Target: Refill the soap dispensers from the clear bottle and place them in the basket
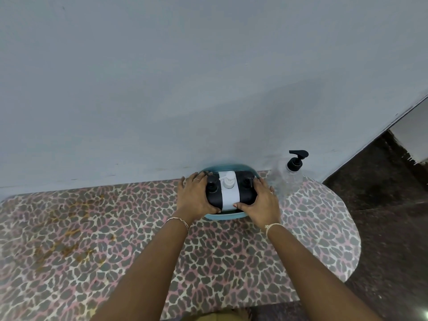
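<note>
A table covered with a pink-and-grey leopard-print cloth (139,239) fills the near field, with both forearms reaching across it toward 12 o'clock. The left hand (195,196) is laid against the 9 o'clock side of the teal oval plastic basket (225,216), fingers spread and wrapped partly around the black soap dispenser (213,193) standing there. The right hand (262,202) is set at the 3 o'clock side, fingers spread and curled around the second black soap dispenser (246,189); whether either hand is pressing on basket wall or on dispenser alone cannot be told. Between the two, a white soap dispenser (228,188) with a white pump is seated upright. All three dispensers are held in the basket, so placement is judged complete or nearly so; only a final settling appears to be left. Fill levels cannot be read through the opaque bodies. Farther back, at 2 o'clock from the basket and apart from it, the clear plastic bottle with a black pump (293,174) is standing against the pale blue-grey wall (208,77), apparently almost empty.
</note>
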Action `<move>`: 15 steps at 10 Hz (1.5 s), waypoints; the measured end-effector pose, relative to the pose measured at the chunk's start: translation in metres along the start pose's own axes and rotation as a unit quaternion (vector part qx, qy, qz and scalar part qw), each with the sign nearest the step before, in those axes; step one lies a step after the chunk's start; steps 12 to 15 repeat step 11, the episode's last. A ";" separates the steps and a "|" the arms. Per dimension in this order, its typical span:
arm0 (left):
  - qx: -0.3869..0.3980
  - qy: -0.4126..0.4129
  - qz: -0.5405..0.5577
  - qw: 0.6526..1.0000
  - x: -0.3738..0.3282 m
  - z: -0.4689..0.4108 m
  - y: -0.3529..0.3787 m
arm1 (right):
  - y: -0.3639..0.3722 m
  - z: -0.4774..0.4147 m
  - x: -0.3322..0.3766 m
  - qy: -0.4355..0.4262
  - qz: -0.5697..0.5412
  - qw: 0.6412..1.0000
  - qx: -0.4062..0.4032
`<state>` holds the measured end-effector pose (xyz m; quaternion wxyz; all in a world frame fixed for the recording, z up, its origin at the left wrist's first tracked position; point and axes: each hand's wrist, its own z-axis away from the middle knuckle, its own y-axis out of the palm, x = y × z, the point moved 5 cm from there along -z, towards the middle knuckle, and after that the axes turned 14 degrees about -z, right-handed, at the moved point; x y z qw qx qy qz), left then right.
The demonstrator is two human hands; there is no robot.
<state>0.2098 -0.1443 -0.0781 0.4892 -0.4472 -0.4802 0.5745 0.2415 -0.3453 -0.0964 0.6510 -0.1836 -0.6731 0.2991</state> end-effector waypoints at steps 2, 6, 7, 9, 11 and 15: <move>-0.006 0.005 0.024 1.000 0.000 -0.002 0.000 | 0.001 -0.001 -0.001 0.017 -0.006 1.000 0.010; 0.044 -0.034 0.082 0.995 0.002 0.012 0.005 | -0.002 0.004 0.005 0.011 -0.010 1.000 0.020; 0.043 -0.049 0.094 0.993 0.005 0.021 0.003 | -0.006 0.010 0.011 0.012 -0.036 0.999 0.015; 0.020 -0.080 0.114 0.990 0.016 0.046 -0.011 | -0.014 0.026 0.034 0.010 -0.071 0.997 -0.007; -0.034 -0.102 0.098 0.989 0.042 0.079 -0.039 | -0.021 0.035 0.080 -0.048 -0.059 0.997 -0.017; -0.034 -0.102 0.098 0.989 0.042 0.079 -0.039 | -0.021 0.035 0.080 -0.048 -0.059 0.997 -0.017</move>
